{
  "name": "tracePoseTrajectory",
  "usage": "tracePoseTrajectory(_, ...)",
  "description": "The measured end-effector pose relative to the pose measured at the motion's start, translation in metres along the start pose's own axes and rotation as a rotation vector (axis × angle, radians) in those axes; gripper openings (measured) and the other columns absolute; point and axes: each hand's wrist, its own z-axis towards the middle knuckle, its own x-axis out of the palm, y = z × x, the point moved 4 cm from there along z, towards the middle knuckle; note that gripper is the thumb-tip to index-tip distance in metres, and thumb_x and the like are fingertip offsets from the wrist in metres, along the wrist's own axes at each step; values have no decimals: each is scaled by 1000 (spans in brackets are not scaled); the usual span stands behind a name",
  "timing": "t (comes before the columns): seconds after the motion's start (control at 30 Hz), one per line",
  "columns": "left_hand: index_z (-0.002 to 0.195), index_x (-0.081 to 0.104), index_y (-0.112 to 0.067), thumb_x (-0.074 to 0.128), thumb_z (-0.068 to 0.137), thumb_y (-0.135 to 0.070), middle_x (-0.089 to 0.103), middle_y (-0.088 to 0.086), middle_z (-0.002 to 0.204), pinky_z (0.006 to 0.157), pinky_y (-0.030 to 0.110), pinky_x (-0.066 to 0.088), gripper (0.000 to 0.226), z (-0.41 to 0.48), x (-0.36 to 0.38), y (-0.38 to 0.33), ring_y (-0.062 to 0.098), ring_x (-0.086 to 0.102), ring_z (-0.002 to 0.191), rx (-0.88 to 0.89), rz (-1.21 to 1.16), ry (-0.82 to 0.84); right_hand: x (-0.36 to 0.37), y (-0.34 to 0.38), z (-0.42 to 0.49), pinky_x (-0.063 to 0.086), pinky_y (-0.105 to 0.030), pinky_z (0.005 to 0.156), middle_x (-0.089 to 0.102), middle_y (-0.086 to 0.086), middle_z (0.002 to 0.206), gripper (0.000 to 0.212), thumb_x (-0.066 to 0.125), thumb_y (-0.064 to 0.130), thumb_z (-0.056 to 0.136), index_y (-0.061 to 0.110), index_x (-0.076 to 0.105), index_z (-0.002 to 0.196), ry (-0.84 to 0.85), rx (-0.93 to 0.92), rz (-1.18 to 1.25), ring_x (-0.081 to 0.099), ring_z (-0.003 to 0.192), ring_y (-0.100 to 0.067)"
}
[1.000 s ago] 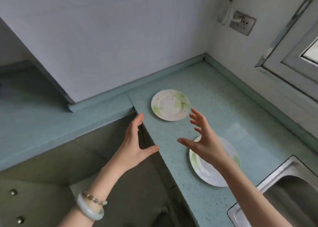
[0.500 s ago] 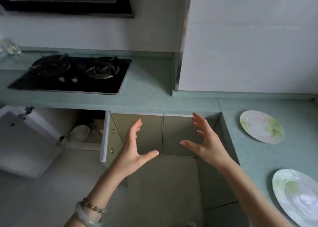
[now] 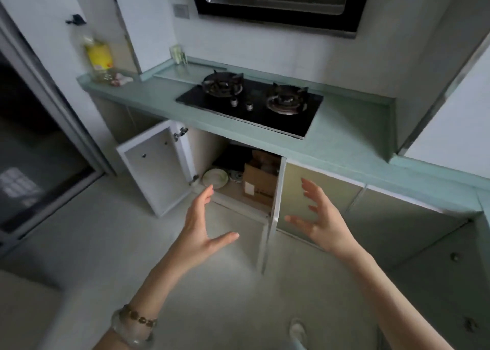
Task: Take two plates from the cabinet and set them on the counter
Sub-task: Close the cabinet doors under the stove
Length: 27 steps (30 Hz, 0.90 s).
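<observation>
The lower cabinet (image 3: 233, 190) under the stove stands with both doors swung out. Inside it a pale plate (image 3: 215, 178) lies at the front left, with another dish (image 3: 236, 176) behind it and a cardboard box (image 3: 258, 181) to the right. My left hand (image 3: 202, 227) hovers empty, fingers spread, just in front of the cabinet opening. My right hand (image 3: 322, 217) is held up to the right of the opened right door (image 3: 273, 212), also empty with fingers apart. The green counter (image 3: 344, 148) runs above the cabinet. No plates on the counter are in view.
A black gas hob (image 3: 252, 103) sits in the counter, a range hood (image 3: 278, 2) above it. An oil bottle (image 3: 98, 58) and a glass (image 3: 178, 55) stand at the counter's far left. The left cabinet door (image 3: 156, 169) juts into the floor space. A dark doorway (image 3: 31, 143) lies left.
My view has swung left from the corner counter, where two plates lie, to the stove and the open cabinet. Both hands stay empty and spread and now face the cabinet opening.
</observation>
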Motion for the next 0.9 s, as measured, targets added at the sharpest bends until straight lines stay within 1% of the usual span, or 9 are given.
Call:
tracePoseTrajectory(0.2,135,9,-61,74,61,-61,25,-15,151,111,25,25,99,-18,-52,45,-5,25,138,-94,-55,-103,57,38,31,37,-33,109,36,4,149,85,75,34,77,24,27,146,124,-40,-33,38,133,-11)
tracePoseTrajectory(0.3,137,12,-59,76,60,-58,26,-26,146,111,25,25,101,-18,-74,70,-5,26,137,-153,-88,-142,82,49,55,35,-27,106,35,5,149,86,71,44,74,26,27,146,161,-46,-38,36,128,-4)
tracePoseTrajectory(0.37,138,14,-56,77,59,-57,25,-33,143,111,24,25,101,-12,-92,88,-4,27,136,-181,-100,-172,103,54,78,33,-23,102,36,4,148,84,71,41,76,26,26,146,179,-62,-64,34,125,-1)
tracePoseTrajectory(0.43,141,16,-51,77,58,-57,28,-26,145,111,24,26,102,0,-111,109,-2,28,137,-209,-94,-199,126,59,103,35,-24,103,37,2,148,83,72,36,78,25,26,146,190,-72,-59,34,126,-1)
tracePoseTrajectory(0.5,142,16,-49,78,58,-57,28,-19,149,110,26,26,105,16,-128,130,-2,27,138,-231,-83,-206,149,62,129,38,-31,107,36,1,148,84,73,35,78,26,25,146,195,-73,-41,35,132,-7)
tracePoseTrajectory(0.57,141,15,-52,79,58,-56,27,-16,151,110,26,25,105,38,-146,149,-2,26,139,-238,-77,-195,170,62,158,40,-37,108,37,2,148,84,74,35,77,27,26,146,178,-73,-27,37,134,-12)
tracePoseTrajectory(0.73,137,13,-59,78,61,-51,26,-15,151,108,19,23,100,109,-201,182,-3,26,138,-236,-22,-152,212,64,233,42,-40,107,37,4,148,84,76,33,76,29,28,145,87,-1,55,37,133,-11)
tracePoseTrajectory(0.8,140,16,-51,79,63,-45,26,-13,151,106,16,22,100,137,-219,193,-3,26,137,-238,-10,-138,226,64,257,42,-41,106,38,3,147,85,77,32,76,27,28,145,76,29,77,37,133,-11)
tracePoseTrajectory(0.9,146,18,-37,82,68,-33,25,-11,151,107,20,23,101,174,-236,208,-4,25,135,-242,-22,-116,242,68,290,41,-40,107,39,2,147,85,78,29,75,24,30,145,57,50,65,39,132,-11)
